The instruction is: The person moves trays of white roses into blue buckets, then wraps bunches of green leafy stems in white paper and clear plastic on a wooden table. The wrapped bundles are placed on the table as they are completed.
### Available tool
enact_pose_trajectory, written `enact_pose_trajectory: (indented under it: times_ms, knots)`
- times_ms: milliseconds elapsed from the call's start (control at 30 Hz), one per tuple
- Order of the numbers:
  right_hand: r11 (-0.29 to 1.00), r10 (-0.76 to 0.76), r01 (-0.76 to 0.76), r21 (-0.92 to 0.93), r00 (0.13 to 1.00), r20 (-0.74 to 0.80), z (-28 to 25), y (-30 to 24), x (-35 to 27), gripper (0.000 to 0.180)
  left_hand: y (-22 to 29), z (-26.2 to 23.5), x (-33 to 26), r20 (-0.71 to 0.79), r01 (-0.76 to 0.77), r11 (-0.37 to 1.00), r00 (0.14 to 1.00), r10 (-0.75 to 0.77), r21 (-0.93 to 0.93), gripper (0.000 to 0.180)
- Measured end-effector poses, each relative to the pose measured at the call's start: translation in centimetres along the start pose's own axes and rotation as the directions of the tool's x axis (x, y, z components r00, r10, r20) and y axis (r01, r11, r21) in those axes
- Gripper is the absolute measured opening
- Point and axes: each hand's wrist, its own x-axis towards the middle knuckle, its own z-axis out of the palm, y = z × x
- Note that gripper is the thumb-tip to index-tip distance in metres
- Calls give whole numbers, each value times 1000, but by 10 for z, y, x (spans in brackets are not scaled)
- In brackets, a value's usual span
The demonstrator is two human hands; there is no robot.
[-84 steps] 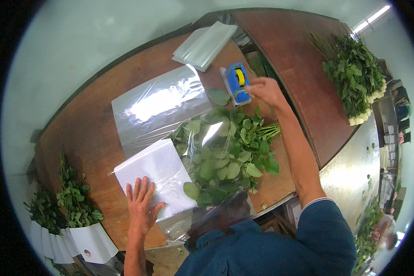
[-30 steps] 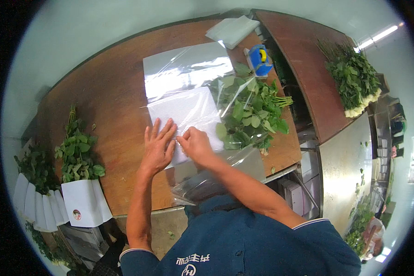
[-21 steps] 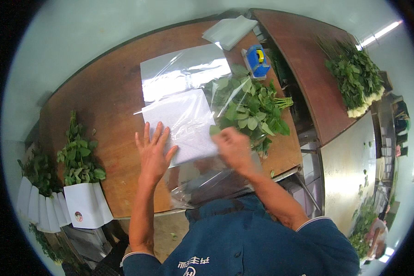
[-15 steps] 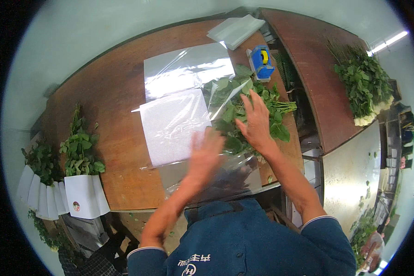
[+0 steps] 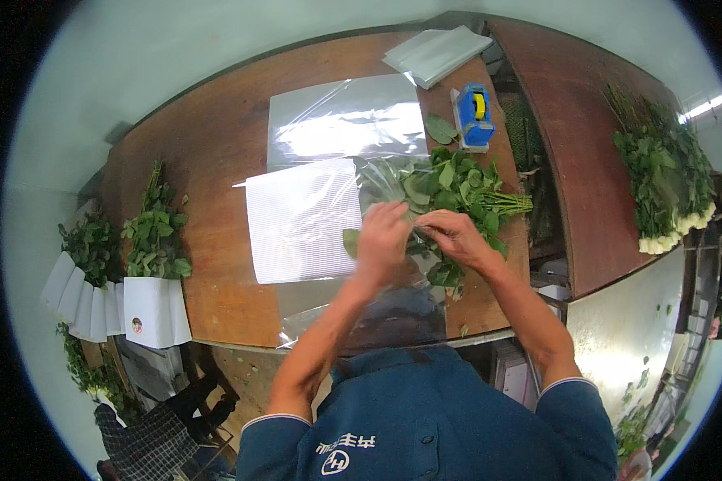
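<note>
Both hands' grip, L (image 5: 383, 240) & R (image 5: 451, 236), pinching leafy stem bunch (image 5: 449, 188) underneath.

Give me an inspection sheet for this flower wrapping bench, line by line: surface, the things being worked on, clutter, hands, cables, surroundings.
Surface: brown wooden table, scuffed, with a second wooden top to the right.
Job's things: bunch of leafy stems lying on clear film; white ribbed sheet to its left; clear plastic sheet behind.
Clutter: blue tape dispenser; stack of clear sleeves; one loose leaf.
Hands: left hand and right hand both on the bunch, close together; what the fingers grip cannot be told.
Cables: nothing seen.
Surroundings: wrapped bunches at the left; pile of flower stems on the right.
</note>
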Motion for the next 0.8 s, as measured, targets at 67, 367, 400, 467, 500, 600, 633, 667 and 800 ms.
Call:
enact_pose_trajectory:
  times_ms: [67, 367, 400, 467, 500, 600, 633, 667, 800]
  knots:
    - [980, 172, -171, 102, 985, -4, 12, -1, 0, 17, -10, 5, 13, 117, 149, 989, 982, -150, 14, 11]
    - [893, 449, -436, 114, 883, -135, 40, 14, 26, 28, -8, 4, 13, 179, 58, 997, 982, -67, 53, 36]
    - [891, 452, -443, 97, 885, -108, 39, 15, 29, 27, -7, 5, 13, 198, -149, 963, 975, 105, 226, 50]
    - [883, 469, -464, 69, 879, -87, 34, 14, 33, 25, -7, 8, 7, 258, -105, 953, 966, 29, 285, 47]
    - [889, 457, -457, 28, 888, -47, 30, 12, 35, 25, -8, 11, 4, 271, -126, 942, 962, 39, 312, 46]
    - [916, 398, -396, -61, 917, 24, 7, 7, 51, 25, -20, 21, 1, 317, -71, 968, 948, -10, 242, 41]
    - [916, 398, -392, -84, 915, 61, -2, 10, 63, 24, -25, 23, 2, 314, -98, 969, 949, 22, 228, 38]
    - [922, 386, -387, -25, 922, -40, -11, 17, 77, 27, -28, 24, 1, 323, -90, 971, 946, 14, 220, 35]
    - [988, 87, -101, -117, 988, -126, -28, 72, 133, 47, -36, 23, 9, 403, -95, 976, 915, 9, 194, 25]
